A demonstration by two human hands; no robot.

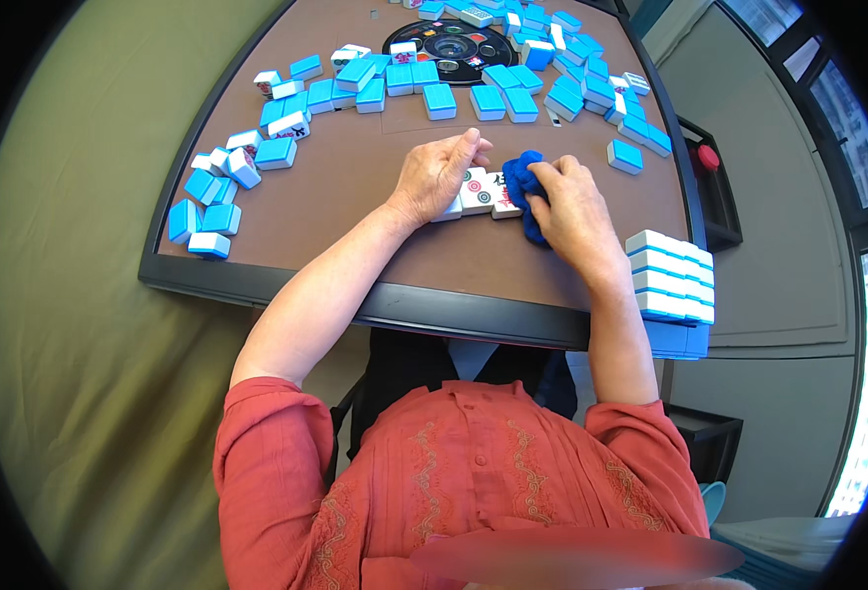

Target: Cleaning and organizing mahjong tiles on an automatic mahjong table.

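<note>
A short row of mahjong tiles [476,193] lies face up on the brown tabletop [316,214] between my hands. My left hand [437,173] rests at the row's left end, its thumb raised and fingers curled, partly hiding a tile there; whether it grips that tile cannot be told. In my right hand [570,206] is a bunched blue cloth [528,193], pressed against the right end of the row, where it covers part of a tile.
Loose blue-backed tiles [441,102] spread across the far side around a round black centre panel [452,48]. More tiles [212,220] lie at the left. Stacked tiles [670,276] stand at the near right corner. A black tray [714,184] adjoins the right edge.
</note>
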